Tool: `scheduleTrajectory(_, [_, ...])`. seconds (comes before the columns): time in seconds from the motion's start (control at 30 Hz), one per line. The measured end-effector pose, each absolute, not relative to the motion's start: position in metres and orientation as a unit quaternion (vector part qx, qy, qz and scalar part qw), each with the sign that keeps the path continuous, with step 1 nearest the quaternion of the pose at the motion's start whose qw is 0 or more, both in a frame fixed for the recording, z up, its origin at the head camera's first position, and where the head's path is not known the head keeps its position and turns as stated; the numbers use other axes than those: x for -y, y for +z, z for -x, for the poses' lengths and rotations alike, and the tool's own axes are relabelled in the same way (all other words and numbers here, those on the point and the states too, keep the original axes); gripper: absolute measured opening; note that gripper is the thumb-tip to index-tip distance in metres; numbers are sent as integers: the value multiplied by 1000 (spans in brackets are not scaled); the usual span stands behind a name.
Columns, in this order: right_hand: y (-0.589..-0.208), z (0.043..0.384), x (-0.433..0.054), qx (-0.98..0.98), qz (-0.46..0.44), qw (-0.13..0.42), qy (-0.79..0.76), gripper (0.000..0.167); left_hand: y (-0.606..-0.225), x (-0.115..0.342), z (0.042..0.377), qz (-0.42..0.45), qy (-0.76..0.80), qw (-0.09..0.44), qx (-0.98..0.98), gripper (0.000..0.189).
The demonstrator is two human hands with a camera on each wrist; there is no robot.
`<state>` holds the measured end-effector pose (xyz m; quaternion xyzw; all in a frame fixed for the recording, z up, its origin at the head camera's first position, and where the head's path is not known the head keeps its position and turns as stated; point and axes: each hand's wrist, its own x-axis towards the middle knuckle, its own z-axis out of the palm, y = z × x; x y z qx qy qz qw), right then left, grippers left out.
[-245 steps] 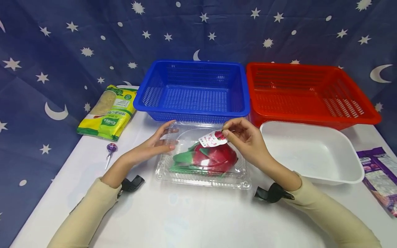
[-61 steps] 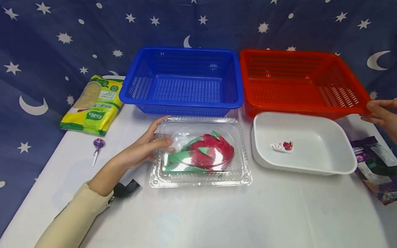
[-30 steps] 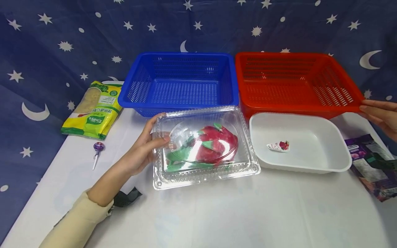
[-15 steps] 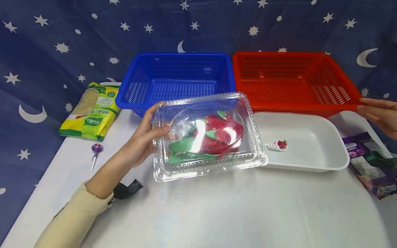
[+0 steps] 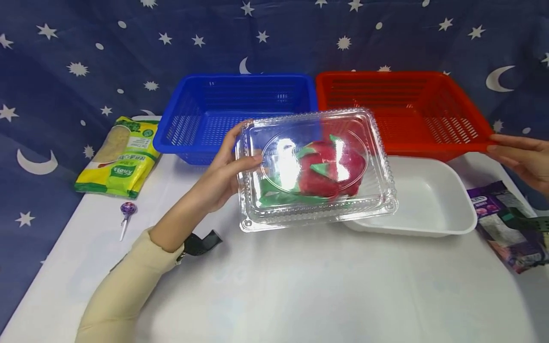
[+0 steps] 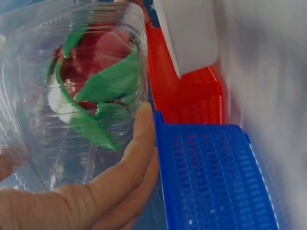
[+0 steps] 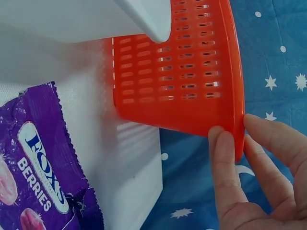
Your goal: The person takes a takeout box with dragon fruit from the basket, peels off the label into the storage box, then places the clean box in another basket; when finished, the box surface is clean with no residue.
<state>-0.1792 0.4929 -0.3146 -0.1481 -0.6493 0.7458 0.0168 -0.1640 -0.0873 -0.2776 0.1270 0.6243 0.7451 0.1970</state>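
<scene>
My left hand [image 5: 214, 186] grips the left side of a clear plastic clamshell box [image 5: 309, 219], thumb on the lid and fingers behind. The box is raised and tilted above the table, overlapping both baskets and the white tub in the head view. Inside lies a red dragon fruit [image 5: 326, 178] with green scales, also visible through the box wall in the left wrist view. My right hand [image 5: 525, 159] pinches the near right rim corner of the red basket [image 7: 206, 115]; the right wrist view shows fingertips on both sides of that rim.
A blue basket [image 5: 171, 148] adjoins the red one. Before the red basket stands a white tub [image 5: 429, 228]. A purple Fox's Berries bag [image 5: 508, 228] lies at right. On the left are a yellow Knorr bag [image 5: 122, 159] and a purple-wrapped lollipop [image 5: 127, 209].
Earlier my right hand pinched a paper label, which then lay in the white tub; the box now covers that spot. My left hand has lifted the box up and right. My right hand stays at the red basket.
</scene>
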Motion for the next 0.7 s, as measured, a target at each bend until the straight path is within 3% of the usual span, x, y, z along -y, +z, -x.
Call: scheduleTrajectory(0.7, [-301,175,-491,663,247,-9,707,26,-263,19,199,-121,765,201,-600,76])
